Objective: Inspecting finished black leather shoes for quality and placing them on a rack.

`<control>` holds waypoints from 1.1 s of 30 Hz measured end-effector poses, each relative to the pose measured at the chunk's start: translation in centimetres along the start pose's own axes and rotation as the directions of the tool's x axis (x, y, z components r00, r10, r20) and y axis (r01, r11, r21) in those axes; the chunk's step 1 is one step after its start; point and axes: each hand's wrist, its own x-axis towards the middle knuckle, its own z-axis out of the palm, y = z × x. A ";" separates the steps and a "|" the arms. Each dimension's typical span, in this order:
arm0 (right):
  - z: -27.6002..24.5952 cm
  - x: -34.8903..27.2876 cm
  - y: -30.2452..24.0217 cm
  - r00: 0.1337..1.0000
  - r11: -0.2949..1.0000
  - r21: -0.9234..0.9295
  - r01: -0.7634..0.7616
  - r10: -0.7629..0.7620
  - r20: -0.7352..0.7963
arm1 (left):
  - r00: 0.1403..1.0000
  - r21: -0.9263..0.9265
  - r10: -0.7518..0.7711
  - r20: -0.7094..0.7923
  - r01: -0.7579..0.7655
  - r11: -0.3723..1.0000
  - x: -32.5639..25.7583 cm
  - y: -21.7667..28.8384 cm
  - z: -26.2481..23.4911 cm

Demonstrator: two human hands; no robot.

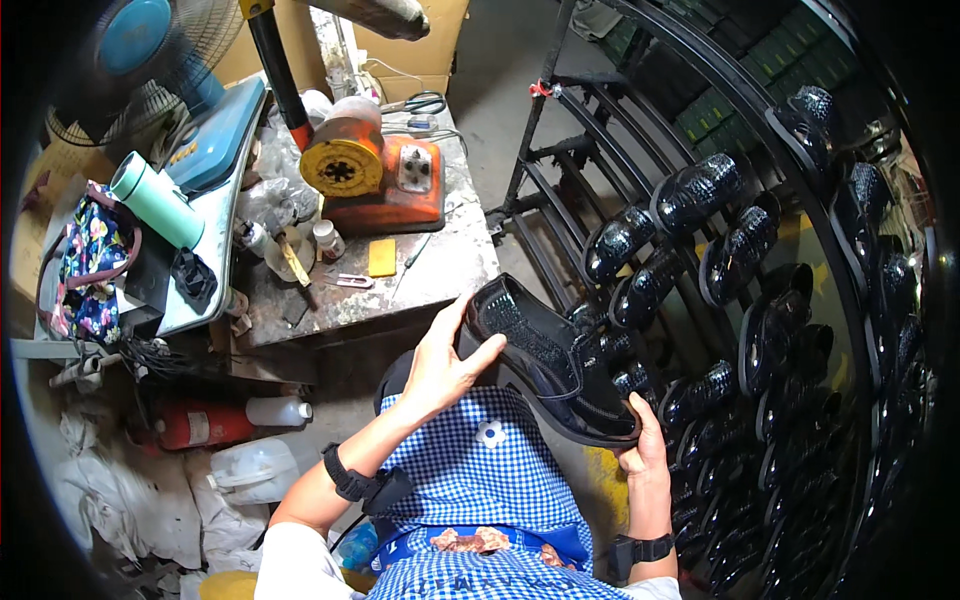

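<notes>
Beside me the tall black rack [800,150] carries rows of glossy dark shoes. Over my blue-checked lap [480,470], beside the cluttered workbench [400,280], I tilt a black shoe [550,365] so its upper faces me. My left hand [440,370] cups one end, fingers spread, thumb across the top; my right hand [645,440] props the other, fingers curled underneath. Shiny scale-embossed leather, thin dark sole.

Stained workbench [440,275], grey concrete floor [505,90], black metal rack [560,200], blue fan [150,45].
</notes>
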 end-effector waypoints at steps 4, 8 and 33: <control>-0.4 -0.3 0.1 0.999 0.999 -0.021 0.039 -0.040 -0.027 | 0.998 -0.032 -0.044 0.053 0.045 0.998 -0.4 -0.7 -0.3; -0.6 -0.5 0.2 0.999 0.999 -0.007 0.046 -0.046 -0.020 | 0.993 0.010 -0.015 0.117 0.013 1.000 -0.8 -0.8 -0.5; -0.1 -1.6 -0.6 0.874 0.862 -0.310 0.401 -0.258 0.413 | 0.700 -0.805 -0.553 0.453 0.587 0.083 -0.3 -1.2 -1.5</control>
